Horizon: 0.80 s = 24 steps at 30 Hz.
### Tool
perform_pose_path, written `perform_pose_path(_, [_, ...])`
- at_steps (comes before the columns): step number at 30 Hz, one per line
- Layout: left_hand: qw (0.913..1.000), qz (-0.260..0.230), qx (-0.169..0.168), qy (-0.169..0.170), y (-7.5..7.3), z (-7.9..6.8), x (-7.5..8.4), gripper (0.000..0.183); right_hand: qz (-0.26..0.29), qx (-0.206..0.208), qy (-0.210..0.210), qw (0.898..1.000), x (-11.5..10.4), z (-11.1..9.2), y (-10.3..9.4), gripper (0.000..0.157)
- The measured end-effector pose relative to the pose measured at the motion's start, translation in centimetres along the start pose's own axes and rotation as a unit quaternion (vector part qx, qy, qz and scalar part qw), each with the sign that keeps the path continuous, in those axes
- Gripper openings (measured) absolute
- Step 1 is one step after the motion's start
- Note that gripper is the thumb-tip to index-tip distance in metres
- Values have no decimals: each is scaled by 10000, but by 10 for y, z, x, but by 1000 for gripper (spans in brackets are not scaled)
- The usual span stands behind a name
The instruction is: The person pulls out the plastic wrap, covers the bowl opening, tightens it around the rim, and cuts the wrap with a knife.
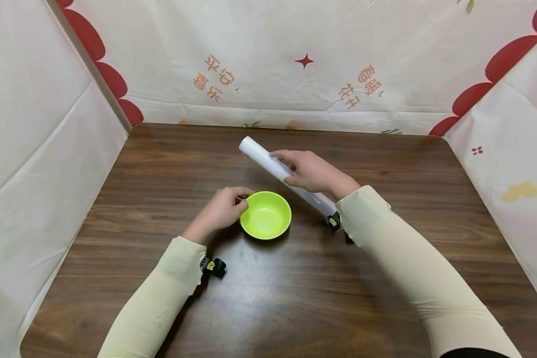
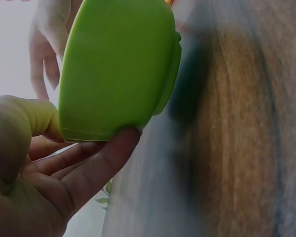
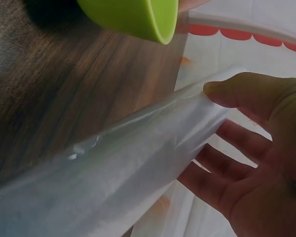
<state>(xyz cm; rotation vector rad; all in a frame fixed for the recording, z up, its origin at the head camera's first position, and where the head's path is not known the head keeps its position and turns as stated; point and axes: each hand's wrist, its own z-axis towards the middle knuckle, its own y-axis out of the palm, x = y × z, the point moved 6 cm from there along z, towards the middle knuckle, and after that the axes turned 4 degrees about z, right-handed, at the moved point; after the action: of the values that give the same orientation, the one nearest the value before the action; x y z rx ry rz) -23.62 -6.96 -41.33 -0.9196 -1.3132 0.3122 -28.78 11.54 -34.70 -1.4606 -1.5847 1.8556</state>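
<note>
A lime green bowl is held at its left rim by my left hand. In the left wrist view the thumb is at the rim and the fingers lie under the side of the bowl, whose foot shows above the wood. My right hand grips a long roll of clear plastic wrap near its middle. The right wrist view shows the thumb on one side of the wrap and the fingers on the other. The roll slants from upper left to lower right, just right of the bowl.
Beneath both hands is a dark wooden table with rounded corners. White printed cloth with red scallops hangs behind it and along both sides. A black wrist camera sits under the left sleeve, another under the right.
</note>
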Motion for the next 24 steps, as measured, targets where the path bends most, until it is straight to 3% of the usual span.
perform_pose_path(16, [9997,74,-106,202,10,-6,12,33,-280,-1083,-530,9923,-15,34,32,60])
perform_pose_path(24, [9993,58,-185,322,15,-8,19,33,-426,-1308,-753,9876,-18,44,45,58])
